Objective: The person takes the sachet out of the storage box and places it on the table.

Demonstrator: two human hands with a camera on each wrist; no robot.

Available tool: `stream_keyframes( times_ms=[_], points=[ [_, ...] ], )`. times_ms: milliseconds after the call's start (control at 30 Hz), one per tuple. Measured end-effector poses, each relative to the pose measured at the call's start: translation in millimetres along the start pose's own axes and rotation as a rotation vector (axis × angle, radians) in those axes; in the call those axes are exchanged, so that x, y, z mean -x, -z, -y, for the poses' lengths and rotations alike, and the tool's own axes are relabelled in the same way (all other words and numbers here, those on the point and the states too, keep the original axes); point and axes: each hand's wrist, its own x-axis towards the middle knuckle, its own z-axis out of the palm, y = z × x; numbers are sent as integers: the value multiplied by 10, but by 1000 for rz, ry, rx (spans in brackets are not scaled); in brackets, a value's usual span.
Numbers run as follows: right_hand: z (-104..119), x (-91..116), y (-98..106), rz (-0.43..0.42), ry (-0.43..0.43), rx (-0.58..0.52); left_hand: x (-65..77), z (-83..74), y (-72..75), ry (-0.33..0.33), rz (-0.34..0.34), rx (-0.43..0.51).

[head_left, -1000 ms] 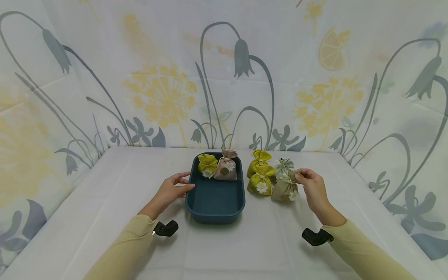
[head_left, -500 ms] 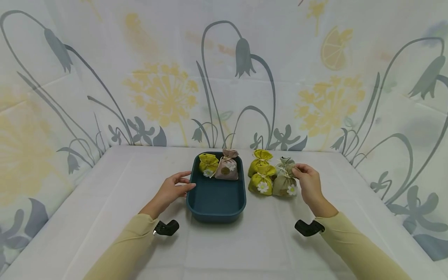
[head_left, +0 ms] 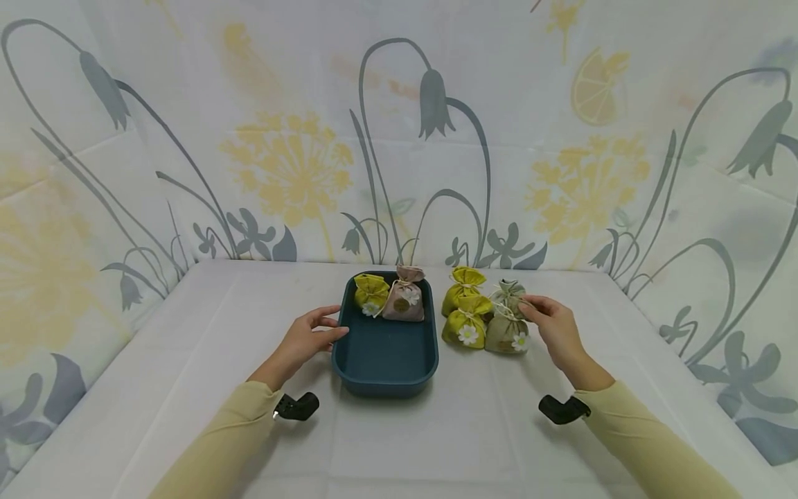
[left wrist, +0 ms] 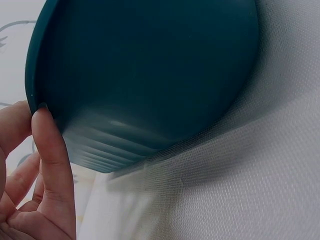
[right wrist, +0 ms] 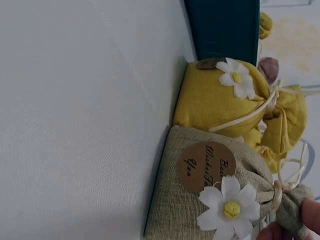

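In the head view my left hand [head_left: 300,345] holds the left rim of a dark teal tray [head_left: 385,357], thumb at the edge. The left wrist view shows thumb and finger on the tray's rim [left wrist: 31,85]. My right hand [head_left: 556,334] pinches the gathered top of a grey-green drawstring bag [head_left: 503,334]. Close up, this bag [right wrist: 200,190] stands on the table with a white flower and a round brown label. Beside it stands a yellow-green drawstring bag [head_left: 463,331]. A second yellow-green bag [head_left: 464,277] and a pale grey-green bag [head_left: 509,287] are behind, partly hidden.
Inside the tray, at its far end, stand a yellow-green bag [head_left: 370,291] and a dusty pink bag [head_left: 404,305]. A white cloth [head_left: 474,430] covers the table. Behind it hangs a flower-printed curtain [head_left: 399,166].
My right hand has moved the grey-green bag slightly back, close against the other bags, and since then has shifted a little right. The left hand and tray stay in place.
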Motion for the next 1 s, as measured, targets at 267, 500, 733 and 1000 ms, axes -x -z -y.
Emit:
stream_keyframes(
  times_ms=[267, 500, 733, 1000],
  points=[
    [0, 57, 137, 44, 25, 129, -4, 20, -4, -5, -4, -1],
    [13, 108, 214, 45, 40, 180, -1, 27, -2, -11, -5, 0],
    [81, 168, 255, 3, 94, 209, 1, 26, -4, -9, -7, -7],
    [201, 219, 229, 30, 83, 155, -6, 13, -2, -5, -2, -5]
  ],
)
